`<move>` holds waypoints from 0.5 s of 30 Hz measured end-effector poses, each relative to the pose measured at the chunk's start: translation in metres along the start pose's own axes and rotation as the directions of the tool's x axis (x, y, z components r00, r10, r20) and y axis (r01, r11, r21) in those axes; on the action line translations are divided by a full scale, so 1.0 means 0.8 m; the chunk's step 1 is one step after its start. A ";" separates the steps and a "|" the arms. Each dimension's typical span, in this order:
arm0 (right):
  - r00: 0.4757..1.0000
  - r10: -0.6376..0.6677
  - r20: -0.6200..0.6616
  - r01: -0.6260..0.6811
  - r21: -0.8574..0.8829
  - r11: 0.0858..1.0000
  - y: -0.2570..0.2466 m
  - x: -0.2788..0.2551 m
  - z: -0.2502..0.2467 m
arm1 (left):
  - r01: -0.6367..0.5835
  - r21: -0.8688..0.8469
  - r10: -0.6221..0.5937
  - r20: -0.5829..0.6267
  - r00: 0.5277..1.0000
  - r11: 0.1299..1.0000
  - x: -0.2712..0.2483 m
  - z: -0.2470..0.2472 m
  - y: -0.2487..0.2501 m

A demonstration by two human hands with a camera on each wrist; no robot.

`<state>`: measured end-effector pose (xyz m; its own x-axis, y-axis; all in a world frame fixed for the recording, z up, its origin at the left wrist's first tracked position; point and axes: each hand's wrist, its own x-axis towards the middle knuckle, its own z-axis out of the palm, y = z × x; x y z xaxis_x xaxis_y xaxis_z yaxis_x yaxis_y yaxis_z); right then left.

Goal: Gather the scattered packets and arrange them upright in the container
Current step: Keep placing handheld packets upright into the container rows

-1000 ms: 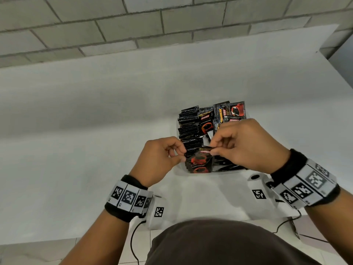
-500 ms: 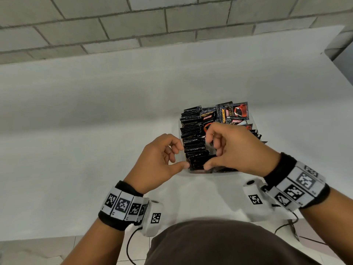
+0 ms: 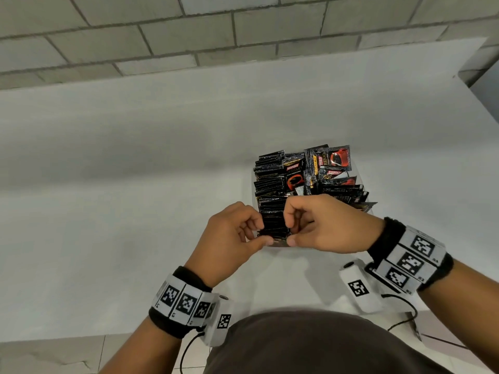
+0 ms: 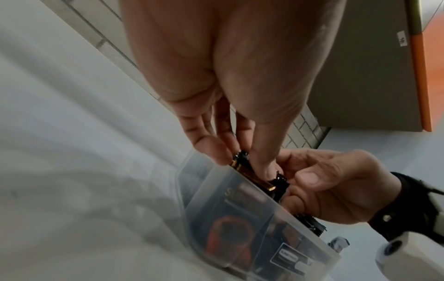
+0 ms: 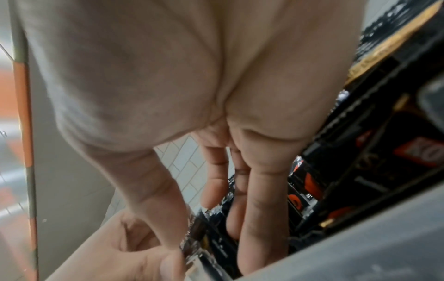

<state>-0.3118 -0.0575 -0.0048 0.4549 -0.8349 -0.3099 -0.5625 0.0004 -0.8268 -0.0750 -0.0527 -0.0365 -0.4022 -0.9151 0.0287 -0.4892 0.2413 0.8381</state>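
Note:
A clear plastic container [image 3: 370, 211] on the white table holds several black coffee packets [image 3: 270, 184] standing upright in rows; a few at the far right [image 3: 332, 160] lean with red cups showing. My left hand [image 3: 262, 234] and right hand [image 3: 290, 230] meet at the near end of the left row. Each pinches the nearest packets [image 3: 274, 225] between thumb and curled fingers. In the left wrist view my left hand [image 4: 241, 161] pinches a packet's top edge [image 4: 250, 175] just above the container wall [image 4: 240, 218]. In the right wrist view my right hand [image 5: 213, 247] reaches down among the packets [image 5: 360, 171].
The white table [image 3: 135, 198] runs back to a grey brick wall [image 3: 189, 36]. Its front edge is close to my body, and its right edge [image 3: 475, 109] lies beyond the container. Cables hang below the right wrist.
A packet that lay face up at the near end a second ago now stands in the row. Both hands have closed in together on the near end of the left row.

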 end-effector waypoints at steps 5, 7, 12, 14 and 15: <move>0.987 0.050 -0.155 -0.050 0.008 0.999 0.002 0.002 -0.020 | -0.130 0.107 0.126 0.038 0.991 0.986 0.001 0.002 0.004; 0.963 0.076 -0.259 -0.077 0.007 0.997 0.004 0.011 -0.024 | -0.133 0.098 0.129 0.048 0.991 0.986 0.002 0.002 0.004; 0.974 0.054 -0.219 -0.085 -0.134 0.987 0.008 0.037 -0.009 | -0.111 0.046 0.108 0.053 0.993 0.993 0.003 0.004 -0.001; 0.981 0.036 -0.190 -0.063 -0.138 0.988 0.007 0.043 -0.001 | -0.110 0.037 0.108 0.050 0.993 0.993 0.003 0.005 -0.002; 0.982 0.033 -0.184 -0.058 -0.135 0.989 0.007 0.043 0.001 | -0.108 0.034 0.106 0.047 0.993 0.994 0.004 0.004 -0.002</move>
<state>-0.2990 -0.0861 -0.0207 0.3013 -0.9215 -0.2450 -0.6761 -0.0252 -0.7364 -0.0779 -0.0547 -0.0396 -0.4875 -0.8683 0.0917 -0.4688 0.3490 0.8114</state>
